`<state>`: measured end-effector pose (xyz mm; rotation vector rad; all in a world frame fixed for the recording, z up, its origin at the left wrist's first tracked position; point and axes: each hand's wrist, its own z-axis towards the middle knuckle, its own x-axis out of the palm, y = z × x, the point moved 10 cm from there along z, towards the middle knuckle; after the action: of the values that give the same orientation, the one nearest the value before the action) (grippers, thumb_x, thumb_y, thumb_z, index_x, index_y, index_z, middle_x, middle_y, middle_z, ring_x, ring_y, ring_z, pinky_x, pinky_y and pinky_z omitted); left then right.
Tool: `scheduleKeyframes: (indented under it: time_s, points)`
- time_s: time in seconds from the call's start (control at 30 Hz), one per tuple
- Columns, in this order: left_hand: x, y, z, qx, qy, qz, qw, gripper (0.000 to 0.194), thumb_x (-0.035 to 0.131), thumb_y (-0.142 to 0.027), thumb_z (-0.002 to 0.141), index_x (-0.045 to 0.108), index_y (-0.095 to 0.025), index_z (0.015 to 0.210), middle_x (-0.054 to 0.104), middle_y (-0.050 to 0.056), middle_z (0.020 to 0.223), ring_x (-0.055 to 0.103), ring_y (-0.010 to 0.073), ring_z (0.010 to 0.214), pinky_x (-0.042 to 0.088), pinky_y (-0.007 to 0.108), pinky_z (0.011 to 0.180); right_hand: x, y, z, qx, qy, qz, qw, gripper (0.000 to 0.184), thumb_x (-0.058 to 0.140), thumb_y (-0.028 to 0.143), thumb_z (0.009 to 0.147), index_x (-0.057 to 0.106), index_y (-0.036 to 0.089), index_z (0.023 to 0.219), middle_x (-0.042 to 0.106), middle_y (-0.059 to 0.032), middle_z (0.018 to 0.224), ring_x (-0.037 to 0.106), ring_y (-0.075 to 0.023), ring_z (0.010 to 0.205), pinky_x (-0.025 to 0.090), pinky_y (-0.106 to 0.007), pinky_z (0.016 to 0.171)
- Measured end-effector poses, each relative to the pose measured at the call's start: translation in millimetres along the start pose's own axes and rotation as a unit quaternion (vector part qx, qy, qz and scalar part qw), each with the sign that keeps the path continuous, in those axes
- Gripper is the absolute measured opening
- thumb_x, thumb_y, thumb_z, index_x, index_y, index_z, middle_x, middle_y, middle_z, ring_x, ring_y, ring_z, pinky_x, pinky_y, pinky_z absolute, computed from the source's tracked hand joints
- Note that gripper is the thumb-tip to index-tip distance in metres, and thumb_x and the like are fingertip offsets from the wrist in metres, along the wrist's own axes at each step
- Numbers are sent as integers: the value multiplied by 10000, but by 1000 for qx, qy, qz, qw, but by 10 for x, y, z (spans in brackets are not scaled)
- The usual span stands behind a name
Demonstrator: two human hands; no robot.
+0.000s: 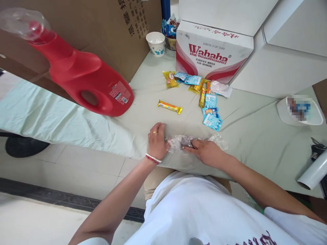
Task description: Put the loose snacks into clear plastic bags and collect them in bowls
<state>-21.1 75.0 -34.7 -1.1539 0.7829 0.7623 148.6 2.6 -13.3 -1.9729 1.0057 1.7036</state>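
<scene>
A dark, flat item [187, 141] wrapped in crinkled clear plastic [175, 142] lies near the front edge of the cloth-covered table. My right hand [205, 151] grips it from the right, fingertips and thumb on the dark part, partly covering it. My left hand [157, 141], wearing a ring and bracelets, rests palm down on the cloth with its fingers stretched forward. Its thumb side touches the left end of the plastic. Just beyond the hands lies a yellow and orange snack stick [170, 107]. What the dark item is cannot be made out.
A large red jug [94, 75] stands at left. Blue sachets [212, 121] and yellow snack packets [170, 79] lie before a Wahaha water box [214, 51]. A paper cup [156, 44] stands behind; a white tub [281, 110] and film roll [313, 173] are at right.
</scene>
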Motion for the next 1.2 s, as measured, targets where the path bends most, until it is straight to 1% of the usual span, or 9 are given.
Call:
scheduleKeyframes:
  time_s: [0.2,0.33,0.5,0.67,0.73,0.83,0.97,1.07,1.2]
  points:
    - [-58,-53,-115,-73,92,-235,965,262,530,-368,950,738,-208,944,749,54,937,679,194,869,561,338,800,13,-18,-10,61,-34,19,997,559,529,97,957,558,297,1478,646,-87,1057,618,-222,866,436,-313,718]
    - [82,-516,-256,-64,128,-330,933,292,522,-374,972,762,-230,1056,762,44,954,694,192,866,571,330,770,-57,11,-13,79,-57,67,993,351,528,159,982,681,222,1292,634,-111,1032,586,-259,944,487,-371,812]
    - [304,-1032,-270,37,145,-187,971,429,368,-326,1042,785,-229,1067,720,89,947,635,235,945,539,417,852,-114,-58,-221,64,-147,227,961,315,451,204,1023,679,206,1241,682,-116,1122,608,-249,1023,537,-402,904]
    - [374,-1087,-265,39,110,-17,993,241,552,-356,986,773,-260,998,675,107,902,565,292,958,458,464,824,4,-804,-801,356,-263,141,885,379,543,395,1000,652,193,1302,645,-154,1086,605,-310,983,555,-463,825]
    - [347,-1026,-251,11,80,-5,997,236,631,-370,934,727,-249,1113,665,133,1080,552,328,1068,448,501,885,17,-926,-960,394,-284,90,870,441,639,432,937,654,173,1294,591,-202,1209,565,-362,1066,534,-541,880]
    - [327,-914,-217,-26,47,-3,999,486,735,-452,833,627,-213,1243,597,177,1259,517,376,1195,432,537,967,4,-921,-1022,364,-298,105,876,247,616,362,941,689,194,1107,549,-197,1322,567,-348,1108,524,-528,913]
    - [380,-905,-174,-27,61,-12,998,385,782,-464,758,583,-217,977,619,153,1134,520,386,1213,412,526,994,-69,-725,-935,320,-305,205,873,146,510,292,997,634,224,1033,664,-98,1049,649,-236,885,540,-353,754]
    - [451,-898,-180,-60,104,-59,991,323,749,-386,756,481,-234,855,599,67,901,580,288,949,440,415,828,-168,-427,-668,227,-313,223,895,214,469,222,1000,634,220,1136,676,-62,950,653,-207,826,535,-308,723]
    - [494,-801,-234,-146,137,-180,963,320,671,-250,728,352,-248,748,410,-63,671,402,148,636,318,288,616,-222,-185,-409,137,-336,226,904,352,450,97,939,651,222,1200,647,-73,1013,657,-195,860,560,-306,737]
